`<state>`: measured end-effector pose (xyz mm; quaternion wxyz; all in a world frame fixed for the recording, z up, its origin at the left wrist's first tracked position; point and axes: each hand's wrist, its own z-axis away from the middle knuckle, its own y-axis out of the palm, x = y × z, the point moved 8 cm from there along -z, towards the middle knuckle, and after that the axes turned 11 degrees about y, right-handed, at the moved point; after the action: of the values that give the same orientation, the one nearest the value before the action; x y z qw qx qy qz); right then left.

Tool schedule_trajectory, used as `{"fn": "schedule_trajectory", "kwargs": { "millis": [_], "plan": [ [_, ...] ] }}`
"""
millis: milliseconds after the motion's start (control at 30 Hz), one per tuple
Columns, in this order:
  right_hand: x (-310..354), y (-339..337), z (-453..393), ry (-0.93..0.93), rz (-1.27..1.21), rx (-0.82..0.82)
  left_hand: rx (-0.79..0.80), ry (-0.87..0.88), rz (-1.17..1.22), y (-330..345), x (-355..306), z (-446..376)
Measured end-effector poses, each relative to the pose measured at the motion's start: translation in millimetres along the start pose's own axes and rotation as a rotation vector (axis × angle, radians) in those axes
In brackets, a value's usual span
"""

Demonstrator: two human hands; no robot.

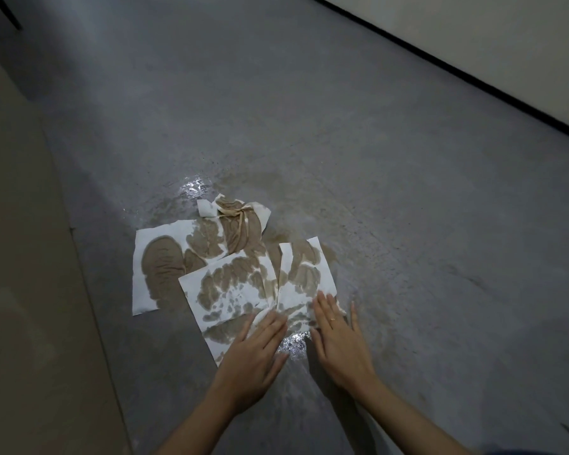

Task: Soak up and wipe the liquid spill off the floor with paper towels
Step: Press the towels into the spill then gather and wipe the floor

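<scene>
Four paper towels (234, 284) are spread on the grey concrete floor (408, 224), overlapping and blotched brown, the farthest one crumpled. Bare floor is seen all around, bounded by a beige strip (23, 290) on the left and a wall (473, 34) far right. The left hand (257, 353) and right hand (337, 336) are pressed flat on the nearest sheets, fingers straight. A wet sheen (291, 344) is seen between them.
</scene>
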<state>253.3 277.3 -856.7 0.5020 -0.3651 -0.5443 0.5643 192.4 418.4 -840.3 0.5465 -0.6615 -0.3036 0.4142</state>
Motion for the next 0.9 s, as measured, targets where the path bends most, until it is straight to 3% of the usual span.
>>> {"fn": "schedule_trajectory", "kwargs": {
  "millis": [167,300,500,733,900],
  "plan": [
    [25.1,27.5,21.0,-0.199,0.054,0.192,-0.012,-0.171,0.030,2.5,12.5,5.7],
    [26.3,28.1,26.0,-0.204,0.013,0.182,-0.018,-0.206,0.037,2.9,22.2,15.5],
    [9.2,23.1,7.0,0.185,-0.148,0.173,-0.013,-0.206,0.064,4.9,15.2,16.0],
    [28.4,22.0,-14.3,0.332,-0.241,0.175,-0.010,-0.207,0.096,4.9,11.9,12.5],
    [28.8,15.3,-37.7,0.368,-0.283,0.026,-0.172,-0.284,0.264,-7.5,18.5,19.5]
  ]
}}
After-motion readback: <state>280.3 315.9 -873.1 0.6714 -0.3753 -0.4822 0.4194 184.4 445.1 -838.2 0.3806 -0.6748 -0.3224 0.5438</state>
